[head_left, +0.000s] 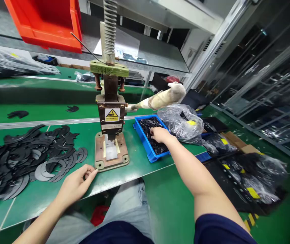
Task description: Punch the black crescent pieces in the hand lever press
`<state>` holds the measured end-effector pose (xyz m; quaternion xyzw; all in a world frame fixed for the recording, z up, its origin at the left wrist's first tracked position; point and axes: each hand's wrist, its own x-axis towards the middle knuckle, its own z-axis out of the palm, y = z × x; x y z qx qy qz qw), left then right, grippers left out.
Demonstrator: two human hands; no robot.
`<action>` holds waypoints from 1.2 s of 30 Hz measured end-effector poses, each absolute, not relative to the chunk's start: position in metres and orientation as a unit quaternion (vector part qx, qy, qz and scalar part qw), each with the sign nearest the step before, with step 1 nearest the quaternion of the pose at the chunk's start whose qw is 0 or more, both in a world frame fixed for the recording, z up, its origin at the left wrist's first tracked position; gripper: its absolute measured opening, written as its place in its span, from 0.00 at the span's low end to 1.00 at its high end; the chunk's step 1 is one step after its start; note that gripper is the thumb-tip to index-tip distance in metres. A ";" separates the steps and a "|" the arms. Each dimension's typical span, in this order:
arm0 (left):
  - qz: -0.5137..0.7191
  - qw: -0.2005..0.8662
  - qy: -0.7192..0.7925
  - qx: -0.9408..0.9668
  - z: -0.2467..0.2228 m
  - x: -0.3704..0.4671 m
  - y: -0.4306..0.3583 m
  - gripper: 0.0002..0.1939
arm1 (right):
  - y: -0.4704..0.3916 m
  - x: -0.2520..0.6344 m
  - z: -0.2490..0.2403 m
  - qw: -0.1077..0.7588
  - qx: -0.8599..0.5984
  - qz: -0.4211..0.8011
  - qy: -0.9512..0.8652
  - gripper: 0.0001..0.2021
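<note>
My right hand (159, 134) reaches into a blue tray (145, 144) full of small black parts (148, 126). Its fingertips are bent down among them, and what they pinch, if anything, is hidden. On the green table (104, 181), my left hand (77, 181) rests with curled fingers by the front left corner of a hand press (111, 115). Between those fingers I cannot make out any part. A pale metal block (111, 151) sits in the press base under the ram. Left of the hand lies a large pile of flat, curved black pieces (30, 152).
A padded press lever (161, 98) sticks out above the tray. Plastic-wrapped goods (184, 123) stand behind the tray, with more bags (253, 174) at the right. An orange bin (45, 27) sits on the shelf overhead. Two dark pieces lie on the far green strip.
</note>
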<state>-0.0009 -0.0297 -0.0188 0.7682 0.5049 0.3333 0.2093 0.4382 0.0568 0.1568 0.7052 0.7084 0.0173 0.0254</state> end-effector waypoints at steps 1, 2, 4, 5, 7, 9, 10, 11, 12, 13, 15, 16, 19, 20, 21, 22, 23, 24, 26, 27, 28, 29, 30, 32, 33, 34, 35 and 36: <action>0.331 0.209 0.507 0.768 -0.019 -0.001 -0.030 0.19 | 0.056 0.438 0.157 0.016 0.707 0.017 0.707 0.20; 0.330 0.209 0.509 0.767 -0.018 -0.001 -0.030 0.19 | 0.055 0.439 0.157 0.003 0.708 0.017 0.706 0.19; 0.332 0.210 0.509 0.766 -0.018 0.000 -0.030 0.19 | 0.051 0.443 0.158 -0.035 0.711 0.021 0.702 0.20; 0.336 0.211 0.507 0.765 -0.018 0.000 -0.030 0.19 | 0.048 0.445 0.160 -0.059 0.711 0.023 0.701 0.20; 0.344 0.217 0.501 0.764 -0.018 0.000 -0.029 0.19 | 0.040 0.451 0.166 -0.119 0.706 0.025 0.698 0.20; 0.355 0.229 0.493 0.761 -0.018 0.000 -0.029 0.19 | 0.029 0.454 0.173 -0.192 0.693 0.022 0.695 0.16; 0.363 0.237 0.487 0.758 -0.018 0.000 -0.029 0.19 | 0.023 0.453 0.177 -0.233 0.682 0.018 0.693 0.13; 0.375 0.246 0.481 0.753 -0.017 0.000 -0.029 0.19 | 0.016 0.450 0.179 -0.277 0.669 0.011 0.689 0.11; 0.390 0.254 0.477 0.746 -0.016 0.000 -0.029 0.19 | 0.008 0.445 0.180 -0.323 0.652 0.000 0.686 0.11; 0.408 0.260 0.475 0.735 -0.013 0.001 -0.030 0.20 | 0.000 0.436 0.178 -0.366 0.632 -0.017 0.683 0.12; 0.449 0.264 0.473 0.711 -0.005 0.004 -0.035 0.19 | -0.016 0.409 0.165 -0.439 0.581 -0.074 0.681 0.15; 0.469 0.264 0.470 0.699 0.000 0.007 -0.040 0.18 | -0.024 0.392 0.155 -0.466 0.552 -0.112 0.682 0.16; 0.515 0.270 0.432 0.689 0.022 0.022 -0.058 0.14 | -0.047 0.332 0.110 -0.516 0.477 -0.224 0.675 0.18; 0.523 0.280 0.413 0.692 0.029 0.028 -0.064 0.14 | -0.053 0.312 0.095 -0.527 0.457 -0.256 0.670 0.17; 0.522 0.297 0.392 0.698 0.036 0.034 -0.070 0.15 | -0.059 0.295 0.080 -0.535 0.439 -0.284 0.663 0.17; 0.516 0.314 0.374 0.703 0.042 0.039 -0.076 0.17 | -0.065 0.279 0.067 -0.542 0.424 -0.308 0.657 0.16; 0.513 0.324 0.361 0.708 0.047 0.043 -0.080 0.18 | -0.069 0.266 0.056 -0.548 0.411 -0.329 0.650 0.16; 0.510 0.327 0.353 0.713 0.050 0.046 -0.083 0.17 | -0.072 0.255 0.047 -0.552 0.402 -0.347 0.643 0.15; 0.511 0.324 0.355 0.712 0.052 0.048 -0.087 0.12 | -0.075 0.242 0.036 -0.554 0.393 -0.373 0.632 0.14; 0.515 0.325 0.363 0.705 0.051 0.047 -0.088 0.11 | -0.076 0.239 0.034 -0.552 0.393 -0.382 0.628 0.14; 0.519 0.331 0.372 0.695 0.049 0.045 -0.089 0.11 | -0.077 0.237 0.032 -0.547 0.394 -0.390 0.627 0.13; 0.520 0.343 0.381 0.684 0.046 0.043 -0.089 0.12 | -0.077 0.237 0.031 -0.541 0.394 -0.396 0.628 0.13; 0.517 0.359 0.387 0.674 0.043 0.041 -0.089 0.12 | -0.078 0.237 0.031 -0.533 0.395 -0.402 0.632 0.13; 0.502 0.399 0.386 0.663 0.037 0.038 -0.089 0.13 | -0.079 0.239 0.029 -0.516 0.393 -0.410 0.641 0.13; 0.495 0.419 0.383 0.657 0.035 0.037 -0.089 0.13 | -0.080 0.239 0.028 -0.508 0.392 -0.415 0.646 0.14; 0.490 0.438 0.381 0.650 0.032 0.037 -0.089 0.13 | -0.080 0.240 0.027 -0.499 0.390 -0.420 0.650 0.15; 0.488 0.454 0.380 0.641 0.031 0.038 -0.090 0.14 | -0.081 0.240 0.026 -0.491 0.387 -0.425 0.654 0.15; 0.488 0.465 0.381 0.632 0.029 0.039 -0.090 0.14 | -0.082 0.240 0.024 -0.485 0.385 -0.430 0.657 0.16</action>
